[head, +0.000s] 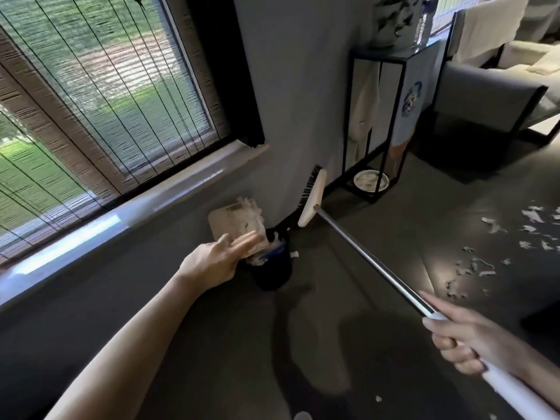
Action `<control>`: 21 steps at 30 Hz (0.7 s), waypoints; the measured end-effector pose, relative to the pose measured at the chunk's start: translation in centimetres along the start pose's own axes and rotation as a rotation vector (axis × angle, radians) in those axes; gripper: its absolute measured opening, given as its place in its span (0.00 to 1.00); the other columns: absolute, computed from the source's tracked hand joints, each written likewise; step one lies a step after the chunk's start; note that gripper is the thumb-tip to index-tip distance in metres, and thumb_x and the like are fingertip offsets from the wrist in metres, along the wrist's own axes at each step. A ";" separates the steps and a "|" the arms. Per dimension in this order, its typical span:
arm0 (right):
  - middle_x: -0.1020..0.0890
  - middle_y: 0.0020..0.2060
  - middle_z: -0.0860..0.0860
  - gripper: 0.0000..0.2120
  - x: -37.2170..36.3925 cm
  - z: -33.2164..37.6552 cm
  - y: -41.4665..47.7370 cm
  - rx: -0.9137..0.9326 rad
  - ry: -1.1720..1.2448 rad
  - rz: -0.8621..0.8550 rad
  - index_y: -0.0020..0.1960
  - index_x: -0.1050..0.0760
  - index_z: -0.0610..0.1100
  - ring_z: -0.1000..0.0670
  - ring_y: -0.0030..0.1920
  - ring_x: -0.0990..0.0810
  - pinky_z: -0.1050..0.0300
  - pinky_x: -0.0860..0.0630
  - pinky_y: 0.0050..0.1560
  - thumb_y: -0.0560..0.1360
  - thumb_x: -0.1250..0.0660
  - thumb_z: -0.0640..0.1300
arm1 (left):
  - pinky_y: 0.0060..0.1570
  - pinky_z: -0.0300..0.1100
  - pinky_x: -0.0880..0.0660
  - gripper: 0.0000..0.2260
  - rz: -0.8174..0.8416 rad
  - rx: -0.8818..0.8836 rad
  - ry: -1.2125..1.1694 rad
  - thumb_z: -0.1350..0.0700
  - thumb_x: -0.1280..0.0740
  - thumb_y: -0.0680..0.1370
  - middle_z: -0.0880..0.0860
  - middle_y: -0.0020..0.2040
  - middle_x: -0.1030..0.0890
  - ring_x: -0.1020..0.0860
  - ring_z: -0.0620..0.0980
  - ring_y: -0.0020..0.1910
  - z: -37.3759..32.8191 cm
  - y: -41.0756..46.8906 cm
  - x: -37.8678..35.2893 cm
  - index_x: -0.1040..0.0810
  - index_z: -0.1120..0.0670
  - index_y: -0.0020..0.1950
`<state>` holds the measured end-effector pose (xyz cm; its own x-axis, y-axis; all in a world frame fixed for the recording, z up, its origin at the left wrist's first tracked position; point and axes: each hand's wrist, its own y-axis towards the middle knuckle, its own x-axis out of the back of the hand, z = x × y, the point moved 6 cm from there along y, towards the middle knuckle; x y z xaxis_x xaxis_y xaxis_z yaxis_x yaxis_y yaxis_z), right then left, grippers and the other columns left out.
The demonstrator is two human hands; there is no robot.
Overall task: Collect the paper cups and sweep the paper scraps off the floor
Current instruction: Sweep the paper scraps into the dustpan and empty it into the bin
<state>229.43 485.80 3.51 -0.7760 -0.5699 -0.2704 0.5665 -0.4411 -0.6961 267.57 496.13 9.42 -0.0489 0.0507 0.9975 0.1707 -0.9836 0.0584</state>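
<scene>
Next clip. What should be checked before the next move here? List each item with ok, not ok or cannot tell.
1. Right hand grips the broom: ok.
2. Left hand grips the dustpan: not ok, fingers straight, blurred.
3. Dustpan over the bin: ok.
4. Dustpan emptied: not ok, paper on it.
5. Floor scraps swept: not ok, many lie at right.

At right hand (463,338): white grip (515,389), silver metal pole (369,258), cream plastic broom head (313,198), black bristles (308,186). Beyond left hand (216,262): beige flat dustpan (224,219), black round bin (272,274). Further right: white torn paper scraps (478,265), dark grey floor (333,328).
</scene>
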 end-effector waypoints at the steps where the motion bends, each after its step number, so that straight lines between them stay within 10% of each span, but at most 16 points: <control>1: 0.34 0.25 0.47 0.30 0.1 -0.2 0.1 -0.003 0.002 0.002 0.74 0.39 0.56 0.56 0.19 0.39 0.69 0.41 0.16 0.77 0.38 0.35 | 0.38 0.49 0.23 0.30 0.035 0.000 0.005 0.55 0.37 0.78 0.54 0.57 0.25 0.20 0.62 0.43 -0.3 0.2 -0.6 0.45 0.35 0.75; 6: 0.33 0.25 0.47 0.30 0.0 -0.4 -0.6 -0.006 -0.004 0.009 0.74 0.40 0.56 0.56 0.19 0.39 0.69 0.41 0.15 0.77 0.39 0.35 | 0.46 0.41 0.26 0.21 0.090 0.002 -0.376 0.34 0.50 0.77 0.49 0.48 0.21 0.20 0.54 0.47 -2.7 1.0 -1.3 0.52 0.23 0.69; 11: 0.33 0.25 0.47 0.30 0.3 -0.4 -1.4 0.011 -0.003 0.014 0.75 0.41 0.54 0.56 0.19 0.38 0.68 0.41 0.15 0.77 0.39 0.34 | 0.53 0.50 0.24 0.30 0.259 0.217 -0.564 0.37 0.42 0.78 0.53 0.47 0.21 0.22 0.51 0.43 -4.5 1.3 -4.0 0.59 0.26 0.71; 21: 0.32 0.24 0.48 0.30 1.3 -0.3 -0.9 0.046 0.032 -0.007 0.74 0.40 0.56 0.56 0.20 0.38 0.67 0.40 0.15 0.77 0.38 0.35 | 0.49 0.42 0.28 0.28 0.422 0.176 -0.326 0.35 0.45 0.78 0.53 0.59 0.22 0.24 0.52 0.57 -7.2 1.2 -6.8 0.36 0.47 0.74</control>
<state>227.79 485.66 3.60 -0.7880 -0.5445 -0.2873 0.5726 -0.4768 -0.6669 261.06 493.42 2.45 0.3611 -0.2631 0.8946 0.2722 -0.8878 -0.3710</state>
